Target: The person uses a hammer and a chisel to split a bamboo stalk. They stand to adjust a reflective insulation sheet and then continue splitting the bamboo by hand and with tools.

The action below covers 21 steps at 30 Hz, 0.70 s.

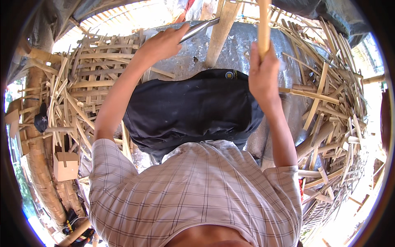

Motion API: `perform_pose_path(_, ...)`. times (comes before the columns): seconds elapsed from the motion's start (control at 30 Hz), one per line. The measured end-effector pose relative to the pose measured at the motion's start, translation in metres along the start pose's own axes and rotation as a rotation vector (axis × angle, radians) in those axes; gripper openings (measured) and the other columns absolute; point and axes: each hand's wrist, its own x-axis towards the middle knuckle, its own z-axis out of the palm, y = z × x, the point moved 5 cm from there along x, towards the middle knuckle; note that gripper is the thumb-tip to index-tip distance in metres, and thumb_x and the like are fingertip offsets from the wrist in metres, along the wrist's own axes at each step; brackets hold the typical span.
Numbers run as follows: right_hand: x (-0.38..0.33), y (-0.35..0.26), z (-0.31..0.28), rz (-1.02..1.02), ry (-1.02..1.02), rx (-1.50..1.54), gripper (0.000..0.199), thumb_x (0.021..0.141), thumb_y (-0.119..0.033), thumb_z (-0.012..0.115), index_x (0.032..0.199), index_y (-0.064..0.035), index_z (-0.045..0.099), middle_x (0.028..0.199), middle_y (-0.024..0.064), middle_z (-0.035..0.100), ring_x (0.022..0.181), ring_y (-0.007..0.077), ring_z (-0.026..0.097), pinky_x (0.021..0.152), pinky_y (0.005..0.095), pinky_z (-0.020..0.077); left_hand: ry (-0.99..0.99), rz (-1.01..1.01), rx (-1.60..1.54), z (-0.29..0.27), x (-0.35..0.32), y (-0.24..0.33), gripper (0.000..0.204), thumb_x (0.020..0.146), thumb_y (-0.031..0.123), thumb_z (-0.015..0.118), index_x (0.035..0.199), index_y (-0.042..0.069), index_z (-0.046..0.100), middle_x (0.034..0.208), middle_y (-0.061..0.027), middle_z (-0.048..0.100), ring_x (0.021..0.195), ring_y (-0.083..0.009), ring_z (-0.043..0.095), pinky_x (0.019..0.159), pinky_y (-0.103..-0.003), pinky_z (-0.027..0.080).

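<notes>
So the left hand [162, 43] is wrapped around the handle of a metal blade [199, 28], held out over the grey floor [242, 45]. The right hand [263, 74] is closed tight on an upright bamboo stick [263, 24], which runs up out of view. Blade and stick aren't touching yet. Judging by the big heaps of split bamboo strips [329, 82] on both sides, loads is already cut, but this stick looks whole. A thicker bamboo pole [220, 35] stands between the hands.
</notes>
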Motion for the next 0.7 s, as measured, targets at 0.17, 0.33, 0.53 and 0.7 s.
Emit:
perform_pose_path(0.17,-0.007,0.042,0.02,-0.11,-0.296,-0.25,0.03,0.102,-0.017,0.061,0.085,0.0064,0.051,0.068,0.0302,0.058,0.07,0.0542,0.058,0.059,0.0537,0.0439,0.022,0.008,0.075,0.018,-0.006,-0.016,0.07,0.095,0.014,0.06,0.157,0.017,0.028,0.116,-0.0274,0.064,0.108,-0.0423,0.065,0.09,-0.051,0.051)
perform_pose_path(0.33,0.01,-0.04,-0.016,-0.019,-0.179,-0.049,0.027,0.103,-0.017,0.06,0.092,0.0055,0.049,0.068,0.0298,0.058,0.07,0.053,0.059,0.058,0.0566,0.0423,0.017,-0.039,0.064,0.01,0.0,-0.01,0.07,0.096,0.015,0.063,0.157,0.017,0.03,0.116,-0.0288,0.063,0.108,-0.0433,0.066,0.09,-0.052,0.051)
perform_pose_path(0.53,-0.011,0.057,0.026,-0.062,-0.221,-0.201,0.025,0.103,-0.017,0.059,0.097,0.0049,0.049,0.069,0.0323,0.059,0.071,0.0566,0.058,0.061,0.0599,0.0422,0.018,0.0,0.076,0.013,0.004,0.002,0.069,0.095,0.013,0.063,0.156,0.015,0.03,0.112,-0.0277,0.064,0.108,-0.0437,0.066,0.09,-0.052,0.051)
perform_pose_path(0.7,-0.008,0.003,0.007,-0.105,-0.263,-0.136,0.025,0.103,-0.018,0.06,0.098,0.0042,0.049,0.069,0.0326,0.059,0.07,0.0555,0.059,0.059,0.0598,0.0427,0.038,0.022,0.094,0.025,-0.004,-0.006,0.066,0.092,0.008,0.06,0.152,0.015,0.034,0.11,-0.0282,0.064,0.107,-0.0447,0.065,0.087,-0.052,0.052)
